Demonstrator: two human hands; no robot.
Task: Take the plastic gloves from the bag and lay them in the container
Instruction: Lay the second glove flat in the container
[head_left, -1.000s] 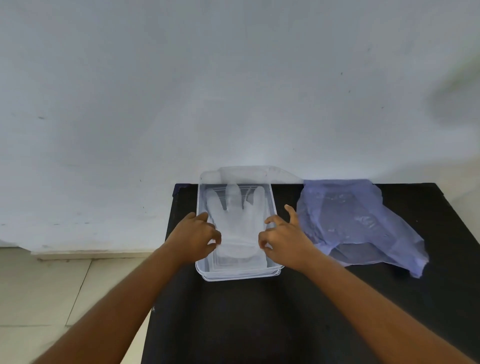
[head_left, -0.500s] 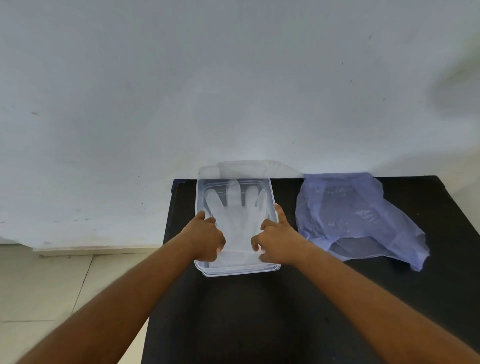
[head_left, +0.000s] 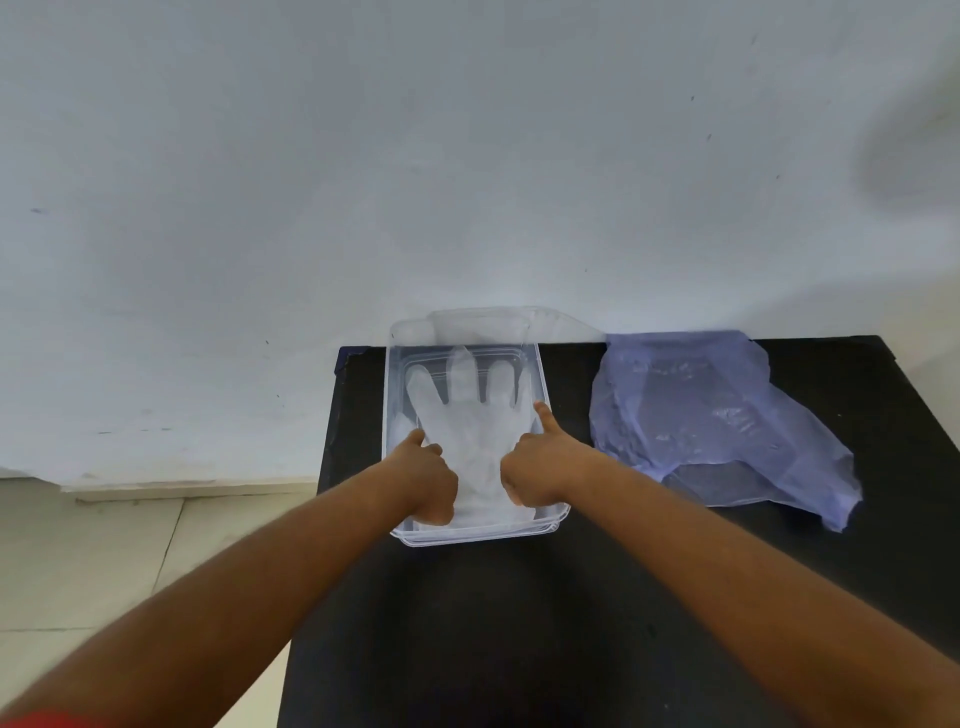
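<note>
Head view: a black table (head_left: 597, 623) is set against a pale wall (head_left: 363, 156), with light floor tiles (head_left: 104, 561) seen at 8 o'clock. A clear container (head_left: 395, 395) stands at the table's far left edge, and a translucent plastic glove (head_left: 467, 415) is laid flat inside it, fingers directed to 12 o'clock. A crumpled bluish bag (head_left: 717, 415) is spread at 3 o'clock of the container, apart from it. The left hand (head_left: 423, 480) and right hand (head_left: 540, 467) are curled on the glove's cuff inside the container; whether the film is pinched cannot be told. Compared with a second ago, both hands are drawn nearer the container's near wall, fingers more clenched, the right thumb raised.
</note>
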